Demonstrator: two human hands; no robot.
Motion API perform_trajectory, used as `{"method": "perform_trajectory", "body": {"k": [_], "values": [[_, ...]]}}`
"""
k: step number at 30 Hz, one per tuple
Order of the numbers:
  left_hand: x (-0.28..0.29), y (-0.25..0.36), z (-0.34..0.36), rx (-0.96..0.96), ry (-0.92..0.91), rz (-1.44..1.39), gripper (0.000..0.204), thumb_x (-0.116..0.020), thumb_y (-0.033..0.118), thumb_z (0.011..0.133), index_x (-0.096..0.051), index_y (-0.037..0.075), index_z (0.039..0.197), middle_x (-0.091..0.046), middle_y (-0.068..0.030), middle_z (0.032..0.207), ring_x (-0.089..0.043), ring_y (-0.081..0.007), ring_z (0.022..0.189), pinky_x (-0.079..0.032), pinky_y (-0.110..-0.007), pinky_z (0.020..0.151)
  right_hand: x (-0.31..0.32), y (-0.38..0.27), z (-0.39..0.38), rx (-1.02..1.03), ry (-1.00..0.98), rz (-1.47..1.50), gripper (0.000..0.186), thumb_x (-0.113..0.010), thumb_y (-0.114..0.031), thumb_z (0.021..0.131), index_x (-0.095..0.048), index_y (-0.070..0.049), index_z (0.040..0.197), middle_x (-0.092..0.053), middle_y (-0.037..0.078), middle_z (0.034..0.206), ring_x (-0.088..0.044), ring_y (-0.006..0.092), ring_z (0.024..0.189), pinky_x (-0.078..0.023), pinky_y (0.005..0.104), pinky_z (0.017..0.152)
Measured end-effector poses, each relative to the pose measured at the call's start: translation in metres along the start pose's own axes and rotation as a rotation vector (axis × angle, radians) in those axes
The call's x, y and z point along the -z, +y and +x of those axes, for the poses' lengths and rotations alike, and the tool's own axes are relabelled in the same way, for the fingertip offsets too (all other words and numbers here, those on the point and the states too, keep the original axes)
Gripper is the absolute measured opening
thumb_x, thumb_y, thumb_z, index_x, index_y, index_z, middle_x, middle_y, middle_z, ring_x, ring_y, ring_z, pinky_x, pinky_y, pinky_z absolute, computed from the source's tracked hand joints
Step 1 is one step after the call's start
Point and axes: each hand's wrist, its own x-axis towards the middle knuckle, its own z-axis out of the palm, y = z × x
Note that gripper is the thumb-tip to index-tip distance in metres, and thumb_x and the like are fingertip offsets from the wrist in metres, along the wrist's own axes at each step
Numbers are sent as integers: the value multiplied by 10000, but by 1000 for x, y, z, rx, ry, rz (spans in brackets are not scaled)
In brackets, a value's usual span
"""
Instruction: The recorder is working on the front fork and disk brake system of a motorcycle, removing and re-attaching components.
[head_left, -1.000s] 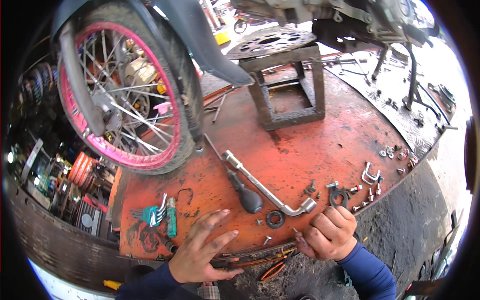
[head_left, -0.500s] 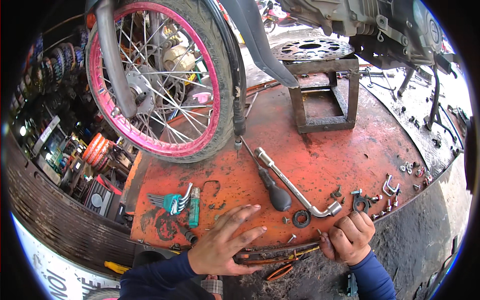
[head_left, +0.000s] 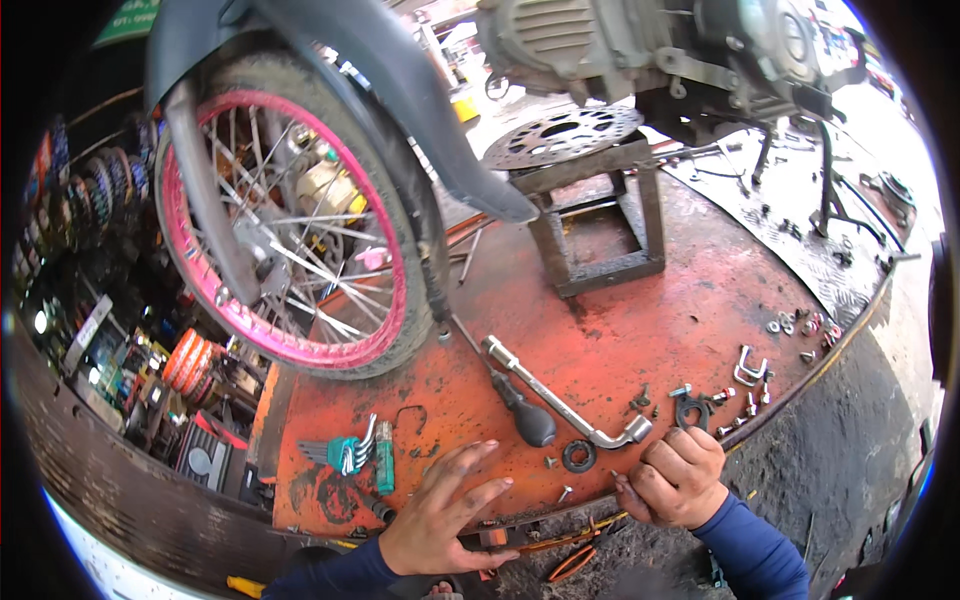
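My left hand (head_left: 450, 515) is open, fingers spread, at the near edge of the red bench (head_left: 700, 310), just below a green cylindrical item (head_left: 385, 458) and a teal hex-key holder (head_left: 348, 455). My right hand (head_left: 670, 480) is closed at the same edge, with a small tip by its thumb that I cannot make out. Beside it lie a black ring (head_left: 579, 456), a small bolt (head_left: 565, 494) and a black flat bracket (head_left: 690, 412). An L-shaped socket wrench (head_left: 560, 400) lies above the hands, alongside a black bulb-handled tool (head_left: 533, 425).
A motorbike's pink-rimmed front wheel (head_left: 390, 330) stands over the bench's left. A brake disc (head_left: 525, 148) rests on a steel stand (head_left: 600, 270) beneath the engine (head_left: 570, 40). Several bolts and washers (head_left: 785, 323) are scattered at right. Orange pliers (head_left: 570, 565) lie below the bench edge.
The head view has shifted, so the bench and wheel sit at different places in the picture. My hands keep nearly the same pose, left spread and right closed.
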Motion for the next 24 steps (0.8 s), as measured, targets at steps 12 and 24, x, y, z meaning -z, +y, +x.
{"method": "perform_trajectory", "body": {"k": [12,24], "values": [[-1,13,2,15,27,88,874,-899,371,531,-479,127,1256,-357,-237,1377,-414,-428,1242,-384,-536,989,2,1,-2,15,7,63,231,-733,-272,678,-570,-153,790,-537,-8,818,-547,151,746,-392,287,589],[-1,25,8,-30,81,123,822,-834,377,624,-475,86,1304,-368,-211,1420,-392,-430,1265,-360,-546,1011,-6,4,-9,10,68,90,190,-611,-236,739,-549,-92,845,-509,28,831,-520,178,760,-403,299,648]]}}
